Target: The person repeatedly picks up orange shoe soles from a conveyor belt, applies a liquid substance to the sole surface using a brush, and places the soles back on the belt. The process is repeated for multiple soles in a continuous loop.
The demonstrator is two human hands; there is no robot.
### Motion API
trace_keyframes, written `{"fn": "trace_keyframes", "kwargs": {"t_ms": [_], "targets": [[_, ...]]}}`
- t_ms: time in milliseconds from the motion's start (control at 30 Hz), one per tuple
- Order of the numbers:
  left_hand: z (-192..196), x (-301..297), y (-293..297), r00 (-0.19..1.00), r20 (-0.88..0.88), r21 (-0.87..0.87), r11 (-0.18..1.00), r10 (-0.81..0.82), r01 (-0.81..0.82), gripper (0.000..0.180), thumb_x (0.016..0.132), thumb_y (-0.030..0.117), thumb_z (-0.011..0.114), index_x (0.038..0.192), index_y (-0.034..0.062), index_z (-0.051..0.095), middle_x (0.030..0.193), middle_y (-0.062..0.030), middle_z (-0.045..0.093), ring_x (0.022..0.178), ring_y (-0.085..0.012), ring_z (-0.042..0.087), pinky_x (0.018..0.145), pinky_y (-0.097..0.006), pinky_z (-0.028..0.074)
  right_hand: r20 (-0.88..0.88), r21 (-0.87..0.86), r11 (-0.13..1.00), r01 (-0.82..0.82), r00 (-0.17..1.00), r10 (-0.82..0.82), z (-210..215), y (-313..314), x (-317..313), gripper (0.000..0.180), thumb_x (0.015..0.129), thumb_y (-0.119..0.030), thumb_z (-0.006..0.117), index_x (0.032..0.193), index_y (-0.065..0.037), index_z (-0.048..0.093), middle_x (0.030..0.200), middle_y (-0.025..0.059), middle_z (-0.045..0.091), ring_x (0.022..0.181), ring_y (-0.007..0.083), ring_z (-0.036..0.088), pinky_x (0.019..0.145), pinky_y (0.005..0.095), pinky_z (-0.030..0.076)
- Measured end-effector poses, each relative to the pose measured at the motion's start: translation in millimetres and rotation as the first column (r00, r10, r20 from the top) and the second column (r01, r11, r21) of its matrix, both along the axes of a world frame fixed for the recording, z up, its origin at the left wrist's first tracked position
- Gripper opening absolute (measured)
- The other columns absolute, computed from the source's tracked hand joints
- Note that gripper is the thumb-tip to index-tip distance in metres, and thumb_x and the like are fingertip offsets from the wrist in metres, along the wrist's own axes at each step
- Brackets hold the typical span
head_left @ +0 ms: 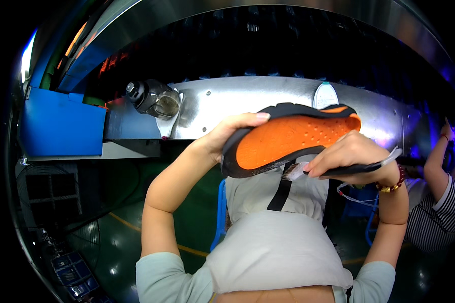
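Holding a shoe sole (288,139) with an orange face and black rim, the left hand (222,136) clasps its heel end with the thumb curled over the upper edge, so the sole's long axis runs from that grip rightward and slightly upward toward the right hand (349,156). The right hand, nearer the toe end and just below the sole, is closed around a slim dark-handled brush (338,169), whose pale bristles point back toward the left grip. Beyond the toe, a round white tag (325,95) sits on the metal rail (227,103); left of the heel grip stand a dark jar (154,98) and a blue box (60,123).
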State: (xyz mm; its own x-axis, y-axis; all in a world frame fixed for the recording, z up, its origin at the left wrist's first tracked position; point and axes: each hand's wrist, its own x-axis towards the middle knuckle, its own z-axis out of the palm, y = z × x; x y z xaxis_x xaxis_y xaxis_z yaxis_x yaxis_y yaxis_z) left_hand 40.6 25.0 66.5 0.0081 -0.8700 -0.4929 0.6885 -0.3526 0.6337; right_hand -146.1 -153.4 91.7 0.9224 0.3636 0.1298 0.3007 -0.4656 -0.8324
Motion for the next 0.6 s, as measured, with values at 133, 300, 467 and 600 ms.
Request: {"fn": "trace_keyframes", "kwargs": {"t_ms": [133, 300, 467, 600], "targets": [[-5, 1, 2, 0.998, -0.024, 0.007, 0.999, 0.052, -0.052, 0.04, 0.079, 0.025, 0.053, 0.101, -0.0087, 0.051, 0.091, -0.0187, 0.059, 0.075, -0.019, 0.061, 0.066, -0.028, 0.051, -0.016, 0.227, 0.966, 0.126, 0.992, -0.126, -21, -10, 5, 0.014, 0.07, 0.001, 0.062, 0.084, 0.001, 0.061, 0.086, 0.0123, 0.064, 0.082, 0.0228, 0.063, 0.075, 0.0304, 0.05], [-19, 6, 14, 0.975, -0.117, -0.009, 0.981, 0.189, -0.192, 0.038, 0.078, 0.023, 0.053, 0.101, -0.0069, 0.052, 0.091, -0.0182, 0.059, 0.074, -0.0194, 0.06, 0.066, -0.028, 0.051, 0.018, 0.049, 0.994, 0.101, 0.995, -0.102, -5, -13, -3, 0.016, 0.066, 0.003, 0.066, 0.081, 0.001, 0.062, 0.088, 0.0135, 0.064, 0.085, 0.0226, 0.062, 0.075, 0.0305, 0.049], [-36, 23, 26, 0.977, 0.013, -0.034, 0.977, 0.212, -0.211, 0.04, 0.074, 0.024, 0.056, 0.103, -0.0035, 0.054, 0.095, -0.0171, 0.059, 0.077, -0.0213, 0.06, 0.07, -0.03, 0.05, 0.055, 0.118, 0.975, 0.189, 0.979, -0.197, -22, -11, -3, 0.018, 0.065, 0.001, 0.067, 0.083, -0.001, 0.063, 0.087, 0.0127, 0.064, 0.081, 0.0217, 0.063, 0.072, 0.0277, 0.049], [-12, 34, 36, 0.95, -0.155, -0.036, 0.959, 0.272, -0.28, 0.049, 0.079, 0.036, 0.051, 0.114, 0.002, 0.05, 0.109, -0.0155, 0.055, 0.096, -0.0246, 0.056, 0.082, -0.035, 0.046, 0.143, 0.109, 0.976, 0.19, 0.968, -0.204, 23, 4, -15, 0.016, 0.065, -0.004, 0.069, 0.08, -0.005, 0.064, 0.082, 0.0084, 0.065, 0.077, 0.0197, 0.062, 0.066, 0.0267, 0.048]]}}
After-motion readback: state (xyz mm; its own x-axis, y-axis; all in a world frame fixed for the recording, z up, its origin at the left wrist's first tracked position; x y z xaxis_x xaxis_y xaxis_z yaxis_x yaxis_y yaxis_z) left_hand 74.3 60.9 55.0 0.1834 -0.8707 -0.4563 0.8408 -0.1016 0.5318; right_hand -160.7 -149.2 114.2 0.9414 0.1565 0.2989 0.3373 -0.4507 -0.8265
